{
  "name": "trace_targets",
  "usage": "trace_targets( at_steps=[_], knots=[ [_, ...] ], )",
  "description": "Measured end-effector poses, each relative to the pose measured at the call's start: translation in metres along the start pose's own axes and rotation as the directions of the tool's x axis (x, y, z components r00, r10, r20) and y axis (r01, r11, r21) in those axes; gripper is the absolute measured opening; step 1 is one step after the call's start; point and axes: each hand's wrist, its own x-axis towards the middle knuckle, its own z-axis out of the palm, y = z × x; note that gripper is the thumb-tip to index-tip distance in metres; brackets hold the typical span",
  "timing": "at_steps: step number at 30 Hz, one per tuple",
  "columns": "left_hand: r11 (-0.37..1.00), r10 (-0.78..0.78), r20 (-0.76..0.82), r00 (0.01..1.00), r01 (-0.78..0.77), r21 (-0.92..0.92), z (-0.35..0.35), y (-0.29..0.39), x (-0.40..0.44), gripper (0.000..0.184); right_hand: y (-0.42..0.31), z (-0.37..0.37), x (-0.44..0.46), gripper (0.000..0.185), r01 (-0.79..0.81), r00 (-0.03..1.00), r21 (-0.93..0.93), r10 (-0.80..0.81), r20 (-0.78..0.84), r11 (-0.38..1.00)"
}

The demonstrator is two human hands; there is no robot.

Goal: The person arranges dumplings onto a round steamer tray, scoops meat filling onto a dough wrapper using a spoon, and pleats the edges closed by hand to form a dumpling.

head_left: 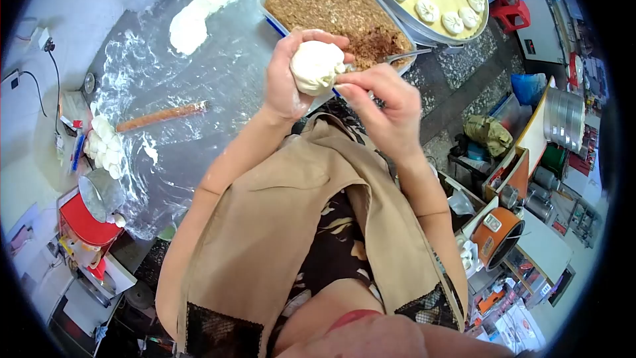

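Note:
My left hand (281, 83) cups a round white bun (315, 65) of dough, its fingers wrapped around the far side. At the bun's gathered edge, my right hand (386, 101) pinches a bit of the dough between thumb and fingertips. Just beyond both hands lies a rectangular tub of brown minced filling (324, 0), dug out at its near right corner. A metal utensil (405, 56) rests in that corner. Behind it on the right, a round steamer tray (424, 21) carries several pleated buns (427, 10) on a pale cloth.
On the floured metal table (218, 86) are a rolling pin (162, 117), a patch of white flour (199, 16) and a pile of dough pieces (105, 146). A metal bowl (101, 193) stands at the table's left edge. Shelves with pots (540, 192) line the right.

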Motion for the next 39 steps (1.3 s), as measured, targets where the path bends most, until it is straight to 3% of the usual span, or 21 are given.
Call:
trace_targets(
  at_steps=[1, 3, 6, 7, 9, 10, 12, 14, 15, 16, 17, 18, 19, 20, 21, 23, 25, 29, 34, 37, 39],
  knots=[
    [0.977, 0.167, -0.090, 0.982, -0.152, 0.149, 0.003, -0.003, 0.000, 0.044, -0.001, 0.007, -0.001, 0.010, -0.047, 0.999, -0.008, 0.047, -0.025, 0.999],
    [0.964, 0.213, -0.063, 0.975, -0.199, 0.176, 0.002, -0.006, 0.002, 0.045, 0.002, 0.018, 0.000, 0.010, -0.190, 0.978, 0.113, 0.197, -0.063, 0.975],
    [0.902, 0.323, -0.002, 0.946, -0.307, 0.304, 0.001, -0.008, 0.000, 0.045, 0.003, 0.027, 0.002, 0.011, -0.229, 0.968, 0.075, 0.235, -0.083, 0.970],
    [0.924, 0.278, -0.043, 0.960, -0.255, 0.286, 0.000, -0.008, 0.000, 0.045, 0.004, 0.027, 0.003, 0.011, -0.231, 0.968, 0.075, 0.237, -0.081, 0.970],
    [0.945, 0.226, -0.085, 0.970, -0.197, 0.263, -0.001, -0.005, 0.002, 0.045, 0.009, 0.023, 0.008, 0.013, 0.015, 1.000, -0.046, -0.016, -0.017, 0.999],
    [0.975, 0.092, -0.088, 0.992, -0.071, 0.208, -0.002, -0.001, 0.003, 0.044, 0.016, 0.020, 0.010, 0.013, 0.155, 0.988, -0.114, -0.152, 0.034, 0.981],
    [0.989, -0.132, 0.001, 0.991, 0.132, 0.061, -0.004, 0.007, 0.001, 0.044, 0.008, 0.010, 0.015, 0.014, 0.205, 0.977, -0.186, -0.192, 0.089, 0.961],
    [0.984, -0.175, 0.032, 0.984, 0.174, 0.036, -0.007, 0.007, 0.000, 0.045, 0.008, 0.006, 0.018, 0.016, 0.299, 0.950, -0.340, -0.244, 0.195, 0.892],
    [0.976, -0.218, 0.066, 0.974, 0.218, 0.016, -0.009, 0.006, 0.001, 0.046, 0.009, 0.007, 0.017, 0.016, 0.294, 0.951, -0.342, -0.239, 0.194, 0.893],
    [0.946, -0.253, 0.201, 0.946, 0.286, -0.154, -0.010, 0.008, 0.004, 0.051, 0.009, 0.008, 0.018, 0.015, 0.307, 0.950, -0.351, -0.262, 0.170, 0.884],
    [0.945, -0.257, 0.200, 0.946, 0.289, -0.154, -0.008, 0.005, -0.003, 0.051, 0.009, 0.009, 0.018, 0.015, 0.319, 0.947, -0.360, -0.285, 0.146, 0.877],
    [0.983, -0.151, -0.026, 0.988, 0.147, -0.114, 0.010, 0.004, -0.016, 0.054, 0.005, 0.008, 0.016, 0.014, 0.217, 0.974, -0.340, -0.179, 0.140, 0.915],
    [0.999, -0.021, -0.236, 0.972, 0.014, -0.033, 0.023, 0.000, -0.022, 0.057, 0.005, 0.012, 0.014, 0.014, 0.217, 0.975, -0.343, -0.182, 0.131, 0.914],
    [0.983, 0.175, -0.312, 0.934, -0.183, 0.005, 0.021, -0.020, -0.022, 0.062, 0.007, 0.019, 0.009, 0.014, 0.078, 0.995, -0.229, -0.062, 0.075, 0.970],
    [0.985, 0.167, -0.314, 0.934, -0.175, 0.004, 0.014, -0.024, -0.022, 0.062, 0.008, 0.023, 0.004, 0.014, -0.065, 0.997, -0.102, 0.070, 0.043, 0.993],
    [0.990, 0.143, -0.299, 0.943, -0.137, 0.042, 0.002, -0.028, -0.020, 0.063, 0.009, 0.021, 0.006, 0.015, -0.064, 0.991, -0.077, 0.072, 0.110, 0.995],
    [0.993, 0.097, -0.282, 0.955, -0.074, 0.094, -0.002, -0.016, -0.018, 0.063, 0.003, 0.008, 0.017, 0.014, 0.298, 0.945, -0.331, -0.229, 0.233, 0.895],
    [0.997, -0.071, -0.166, 0.984, 0.072, -0.001, 0.002, -0.011, -0.016, 0.063, 0.009, 0.007, 0.029, 0.018, 0.498, 0.867, -0.410, -0.418, 0.272, 0.764],
    [0.988, -0.154, -0.042, 0.987, 0.153, -0.006, -0.016, -0.018, -0.016, 0.057, 0.006, 0.000, 0.031, 0.016, 0.559, 0.827, -0.418, -0.443, 0.346, 0.717],
    [0.971, -0.230, 0.017, 0.973, 0.231, -0.065, -0.022, -0.016, -0.013, 0.054, -0.001, -0.010, 0.039, 0.014, 0.598, 0.769, -0.327, -0.408, 0.492, 0.732],
    [0.963, -0.257, 0.056, 0.965, 0.261, -0.072, -0.019, -0.013, -0.013, 0.053, 0.005, -0.012, 0.044, 0.012, 0.704, 0.647, -0.261, -0.445, 0.619, 0.660]
  ],
)
